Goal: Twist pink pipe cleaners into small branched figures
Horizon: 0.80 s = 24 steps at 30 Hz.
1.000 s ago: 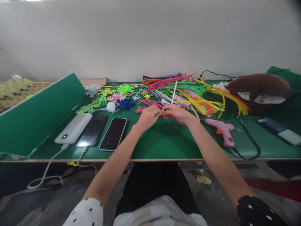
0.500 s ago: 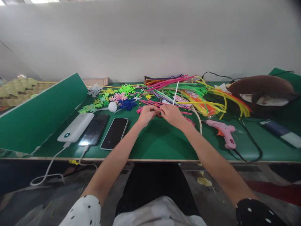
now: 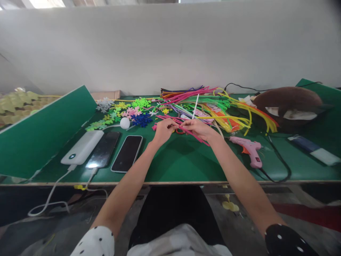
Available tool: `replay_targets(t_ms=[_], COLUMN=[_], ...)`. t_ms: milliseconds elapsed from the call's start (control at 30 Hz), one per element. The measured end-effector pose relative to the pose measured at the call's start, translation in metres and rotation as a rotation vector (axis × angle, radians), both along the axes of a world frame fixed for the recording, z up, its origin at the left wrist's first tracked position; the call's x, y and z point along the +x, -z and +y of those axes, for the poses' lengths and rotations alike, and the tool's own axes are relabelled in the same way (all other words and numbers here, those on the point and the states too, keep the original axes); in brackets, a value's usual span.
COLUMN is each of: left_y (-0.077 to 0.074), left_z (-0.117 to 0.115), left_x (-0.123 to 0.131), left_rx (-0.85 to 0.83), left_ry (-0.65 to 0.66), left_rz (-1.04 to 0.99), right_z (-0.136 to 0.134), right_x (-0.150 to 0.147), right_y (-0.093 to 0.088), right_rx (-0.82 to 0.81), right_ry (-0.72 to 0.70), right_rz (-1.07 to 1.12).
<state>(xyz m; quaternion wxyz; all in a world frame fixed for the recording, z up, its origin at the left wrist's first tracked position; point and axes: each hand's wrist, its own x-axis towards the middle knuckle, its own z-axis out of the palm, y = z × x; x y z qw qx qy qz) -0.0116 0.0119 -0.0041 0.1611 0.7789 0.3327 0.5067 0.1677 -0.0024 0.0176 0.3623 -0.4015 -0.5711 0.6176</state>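
My left hand (image 3: 165,129) is closed in a pinch at the left part of a few pink pipe cleaners (image 3: 200,140). From the right, my right hand (image 3: 199,128) pinches the same strands with thumb and forefinger, and their ends slant down to the right under its palm. A small gap separates the two hands. Just below the fingertips lies a red-orange loop, like a scissors handle (image 3: 180,132), partly covered. Behind the hands is a heap of pipe cleaners (image 3: 186,95) in several colours, with one white stem (image 3: 195,106) sticking up.
Fuzzy snowflake shapes (image 3: 142,120) lie at the back left, near a white ball (image 3: 125,123). A power bank (image 3: 83,146) and two phones (image 3: 127,153) are at the left. To the right are a pink glue gun (image 3: 249,149), its cord, and a brown plush toy (image 3: 289,103).
My hands have drawn slightly apart, and my right hand's fingers have stretched out toward the left. The pink pipe cleaners now slant down to the right. The whole view has shifted a little.
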Motion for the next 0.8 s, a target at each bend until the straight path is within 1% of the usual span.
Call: replay_targets(t_ms=[67,133,267,367,533,667,800], left_y=[0.0,-0.001,-0.002,-0.003,-0.003,-0.001,-0.001], left_z=[-0.002,-0.005,-0.009,-0.01,-0.011,-0.013,-0.013], left_x=[0.001,0.002,0.004,0.004,0.005,0.006,0.006], left_rx=[0.043,0.076,0.14,0.197,0.275,0.329,0.415], left_ry=[0.013,0.031,0.046,0.038,0.023,0.036,0.041], left_rz=[0.009,0.007,0.013,0.004,-0.012,-0.025,0.002], right_z=[0.0,-0.001,-0.001,0.001,0.004,0.004,0.003], right_x=[0.001,0.001,0.001,0.002,0.002,0.001,-0.002], right_y=[0.0,0.0,0.001,0.003,0.009,0.012,0.011], right_rx=[-0.124,-0.2,-0.259,-0.31,-0.343,-0.351,-0.3], right_ry=[-0.041,-0.05,-0.056,-0.097,-0.193,-0.14,-0.107], right_rz=[0.064,0.098,0.111,0.165,0.25,0.218,0.181])
